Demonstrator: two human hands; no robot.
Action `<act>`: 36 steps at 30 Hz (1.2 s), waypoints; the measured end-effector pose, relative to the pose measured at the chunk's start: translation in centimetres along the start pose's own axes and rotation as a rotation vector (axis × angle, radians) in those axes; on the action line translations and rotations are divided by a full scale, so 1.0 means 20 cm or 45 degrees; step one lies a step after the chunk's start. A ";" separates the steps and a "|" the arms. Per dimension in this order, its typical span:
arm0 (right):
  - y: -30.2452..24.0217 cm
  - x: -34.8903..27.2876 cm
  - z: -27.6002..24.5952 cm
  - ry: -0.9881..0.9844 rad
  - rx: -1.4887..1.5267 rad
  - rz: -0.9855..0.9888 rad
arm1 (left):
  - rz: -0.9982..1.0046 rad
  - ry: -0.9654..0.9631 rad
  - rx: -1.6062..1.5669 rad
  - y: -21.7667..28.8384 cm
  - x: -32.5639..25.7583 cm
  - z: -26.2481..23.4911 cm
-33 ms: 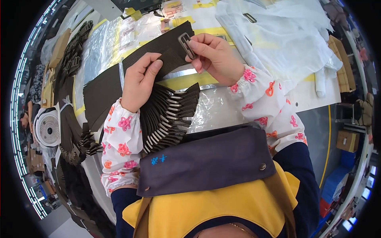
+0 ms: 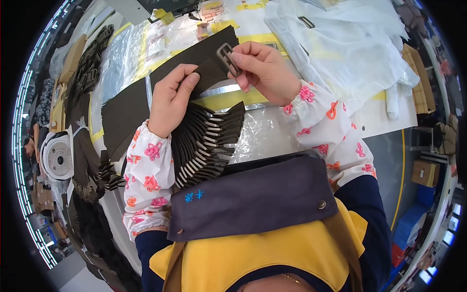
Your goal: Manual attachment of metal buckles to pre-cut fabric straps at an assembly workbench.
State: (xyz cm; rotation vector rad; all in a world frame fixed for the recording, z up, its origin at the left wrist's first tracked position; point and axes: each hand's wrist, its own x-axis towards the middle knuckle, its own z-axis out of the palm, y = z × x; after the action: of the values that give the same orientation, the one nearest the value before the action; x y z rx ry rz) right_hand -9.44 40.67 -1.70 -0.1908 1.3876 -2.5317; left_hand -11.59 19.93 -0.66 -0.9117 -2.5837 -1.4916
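My left hand [image 2: 169, 100] pinches a dark brown webbing strap [image 2: 208, 74] between thumb and fingers, its end pointing right. A dark slide buckle [image 2: 224, 54] with a centre bar is held tilted in my right hand [image 2: 265, 70], gripped between thumb and fingertips. The buckle is right beside the strap's end; whether the two touch I cannot tell. Behind them lies a broad band of dark webbing [image 2: 194, 52]. Below my left hand, a fanned bundle of dark folded straps [image 2: 206, 138] rests on the table, partly covered by my left hand and sleeve.
White sheeting [image 2: 340, 44] covers the right side, with a loose buckle [image 2: 306, 22] on it. Buckled straps [image 2: 90, 75] lie at the far left, near a white fan [image 2: 59, 156] and another strap bundle [image 2: 92, 182]. A dark machine [image 2: 168, 7] stands at the back.
The buckle has turned and shifted slightly left in my right hand, its slots now showing more. My left hand has hardly moved.
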 end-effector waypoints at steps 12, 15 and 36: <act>0.03 0.01 0.11 0.042 -0.706 0.051 | 0.141 -0.008 -0.067 0.09 0.01 -0.01; 0.04 0.02 0.11 0.017 -0.823 -0.012 | 0.382 -0.023 0.280 0.11 0.02 -0.03; 0.21 0.07 0.09 -0.195 -0.851 -0.097 | -0.168 -0.330 0.440 0.10 -0.01 -0.11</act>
State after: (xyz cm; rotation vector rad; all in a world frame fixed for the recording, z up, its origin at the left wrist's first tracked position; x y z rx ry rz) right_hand -9.76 36.63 -4.29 -0.5474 2.1322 -1.9552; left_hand -10.98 18.79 2.12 -0.9596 -3.0063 -0.9496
